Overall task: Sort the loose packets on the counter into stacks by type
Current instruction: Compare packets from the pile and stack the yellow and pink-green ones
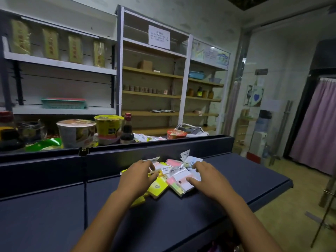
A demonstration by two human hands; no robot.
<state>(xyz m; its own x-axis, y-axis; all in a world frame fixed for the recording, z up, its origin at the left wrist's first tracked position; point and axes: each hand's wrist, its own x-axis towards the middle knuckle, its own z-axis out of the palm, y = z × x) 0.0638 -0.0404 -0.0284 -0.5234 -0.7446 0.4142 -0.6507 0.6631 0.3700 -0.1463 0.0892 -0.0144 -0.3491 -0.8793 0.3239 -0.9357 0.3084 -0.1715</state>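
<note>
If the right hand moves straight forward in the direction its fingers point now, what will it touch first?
Most likely the white and pink packets of the mixed pile: the right hand already lies over that side, fingers pointing up-left across it. Beyond the pile stands the counter's dark raised back edge. Depth is hard to judge from this one view.

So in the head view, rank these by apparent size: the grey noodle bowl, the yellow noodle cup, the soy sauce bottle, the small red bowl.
1. grey noodle bowl
2. yellow noodle cup
3. soy sauce bottle
4. small red bowl

All stand at similar depth, though the soy bottle and red bowl are close.
</note>
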